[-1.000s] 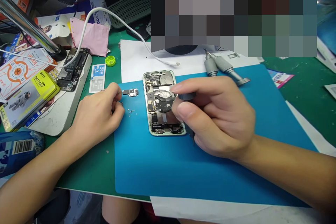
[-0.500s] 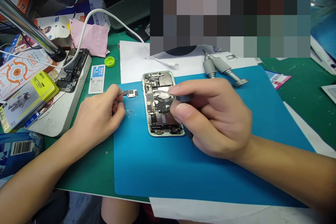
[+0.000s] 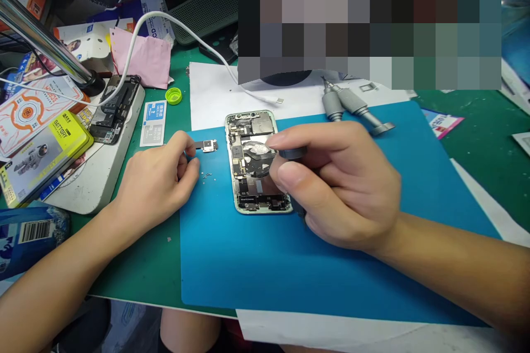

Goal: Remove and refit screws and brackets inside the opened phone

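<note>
An opened phone (image 3: 259, 187) lies on the blue mat (image 3: 248, 265), its inner boards showing. My right hand (image 3: 335, 182) pinches a dark screwdriver (image 3: 293, 153) over the phone's right side, hiding part of it. Left of the phone, my left hand (image 3: 159, 174) rests at the mat's edge with its fingers curled; anything within them is hidden. Beside its fingertips is a small part with a dark flex strip (image 3: 209, 146). Several tiny screws (image 3: 207, 176) lie just right of the left hand.
Two grey screwdrivers (image 3: 360, 107) lie behind the phone. A white cable (image 3: 182, 25) arches over the left side. Another opened phone (image 3: 116, 110) sits on a white block (image 3: 97, 182), near a yellow battery box (image 3: 41, 160), a green cap (image 3: 173, 96) and small cards (image 3: 153, 123).
The view has shifted slightly. Both hands keep nearly the same pose and place, and the phone and small parts have not visibly moved on the mat.
</note>
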Available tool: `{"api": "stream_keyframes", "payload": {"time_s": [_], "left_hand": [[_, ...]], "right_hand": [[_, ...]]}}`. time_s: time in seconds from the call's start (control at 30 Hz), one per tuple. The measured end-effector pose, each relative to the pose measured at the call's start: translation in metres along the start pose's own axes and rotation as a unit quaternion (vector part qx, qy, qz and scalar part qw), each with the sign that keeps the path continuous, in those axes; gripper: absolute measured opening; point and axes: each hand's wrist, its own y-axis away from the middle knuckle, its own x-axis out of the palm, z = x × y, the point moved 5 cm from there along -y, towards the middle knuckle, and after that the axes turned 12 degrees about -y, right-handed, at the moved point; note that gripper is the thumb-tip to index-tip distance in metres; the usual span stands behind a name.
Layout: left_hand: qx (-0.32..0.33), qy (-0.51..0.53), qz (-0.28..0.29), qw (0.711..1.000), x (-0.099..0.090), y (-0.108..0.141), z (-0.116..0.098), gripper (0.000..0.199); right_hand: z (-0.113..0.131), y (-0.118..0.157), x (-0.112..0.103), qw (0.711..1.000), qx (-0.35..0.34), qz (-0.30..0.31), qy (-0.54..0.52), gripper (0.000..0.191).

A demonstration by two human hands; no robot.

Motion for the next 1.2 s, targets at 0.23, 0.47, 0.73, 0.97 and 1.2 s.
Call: {"api": "stream_keyframes", "payload": {"time_s": [0.23,0.47,0.73,0.97,1.2], "left_hand": [[0.001,0.000,0.002,1.000,0.0010,0.0001,-0.0002,0.006],[-0.007,0.008,0.003,1.000,0.0013,-0.0003,0.0009,0.013],[-0.009,0.002,0.025,1.000,0.0018,-0.0009,0.0002,0.010],[-0.010,-0.004,0.019,1.000,-0.0002,-0.0004,0.0001,0.011],[-0.002,-0.001,0.020,1.000,0.0001,-0.0009,0.0021,0.014]], "right_hand": [[0.0007,0.0001,-0.0005,1.000,0.004,-0.004,0.000,0.026],[-0.0009,0.0017,-0.0008,1.000,0.000,-0.003,0.002,0.027],[0.0012,0.0005,0.0002,1.000,0.004,-0.003,0.002,0.026],[0.0006,0.0002,0.0005,1.000,-0.005,0.003,0.008,0.027],[0.0017,-0.0016,0.0004,0.999,-0.022,0.014,0.020,0.027]]}}
